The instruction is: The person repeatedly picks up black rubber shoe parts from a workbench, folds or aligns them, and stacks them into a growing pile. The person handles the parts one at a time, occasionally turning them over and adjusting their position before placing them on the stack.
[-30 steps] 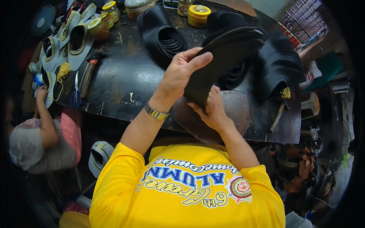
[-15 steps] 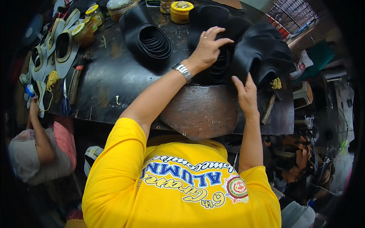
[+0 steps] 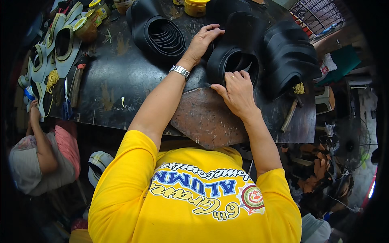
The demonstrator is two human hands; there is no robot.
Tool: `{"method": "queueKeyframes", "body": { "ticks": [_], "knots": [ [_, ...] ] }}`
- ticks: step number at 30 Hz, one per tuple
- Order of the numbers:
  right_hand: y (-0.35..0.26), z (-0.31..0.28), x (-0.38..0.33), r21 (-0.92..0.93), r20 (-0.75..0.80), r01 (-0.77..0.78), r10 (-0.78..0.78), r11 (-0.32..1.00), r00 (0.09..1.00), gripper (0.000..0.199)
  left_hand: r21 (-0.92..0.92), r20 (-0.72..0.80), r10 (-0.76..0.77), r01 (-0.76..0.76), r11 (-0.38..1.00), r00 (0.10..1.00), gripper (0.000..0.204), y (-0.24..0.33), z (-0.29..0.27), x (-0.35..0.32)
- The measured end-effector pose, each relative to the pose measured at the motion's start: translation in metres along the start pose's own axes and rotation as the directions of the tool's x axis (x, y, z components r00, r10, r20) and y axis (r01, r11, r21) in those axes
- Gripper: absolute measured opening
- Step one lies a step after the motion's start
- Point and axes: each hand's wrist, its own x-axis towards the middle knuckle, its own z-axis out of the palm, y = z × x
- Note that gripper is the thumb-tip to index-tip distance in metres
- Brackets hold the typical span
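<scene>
Left hand (image 3: 204, 39): fingers spread flat, pressing the upper left side of a curled stack of black rubber pieces (image 3: 237, 56) — nothing clasped.
Right hand (image 3: 238, 92): open, fingertips laid on the stack's near rim; ring on one finger.
Stack: stands on the dark worktable (image 3: 117, 81), just behind a worn brown board (image 3: 204, 117).
Beside it: a second black bundle (image 3: 158, 34) to the left, a third (image 3: 289, 56) to the right — near that one a hammer (image 3: 291, 113), probably.
Far left: shoe soles (image 3: 56, 44) and another person (image 3: 40, 154).
</scene>
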Motion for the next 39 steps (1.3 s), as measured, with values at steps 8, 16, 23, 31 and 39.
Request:
{"method": "queueKeyframes", "body": {
  "ticks": [8, 16, 23, 31, 39],
  "knots": [
    [-0.015, 0.018, 0.009, -0.15, -0.126, -0.132, 0.113, 0.98, 0.986, 0.057, 0.265, -0.024, 0.05, -0.042, 0.963, 0.998, 0.078, 0.015, 0.016, -0.014],
    [0.002, 0.015, -0.011, 0.398, -0.261, -0.261, 0.381, 0.88, 0.887, 0.048, 0.437, -0.078, 0.205, -0.151, 0.887, 0.976, 0.037, -0.008, 0.007, -0.009],
    [-0.025, 0.01, -0.009, -0.119, -0.018, 0.087, -0.089, 0.989, 0.996, 0.046, -0.328, 0.007, -0.166, 0.159, 0.931, 0.986, 0.052, -0.019, 0.001, -0.007],
    [-0.029, 0.01, 0.005, -0.152, -0.059, -0.074, 0.065, 0.986, 0.996, 0.043, -0.398, -0.002, -0.248, 0.227, 0.889, 0.969, 0.065, 0.002, -0.005, -0.015],
    [-0.041, 0.009, -0.014, -0.097, -0.13, -0.215, 0.202, 0.972, 0.971, 0.034, 0.057, -0.013, -0.115, 0.115, 0.992, 0.993, 0.079, 0.004, -0.006, -0.014]
  ]
}}
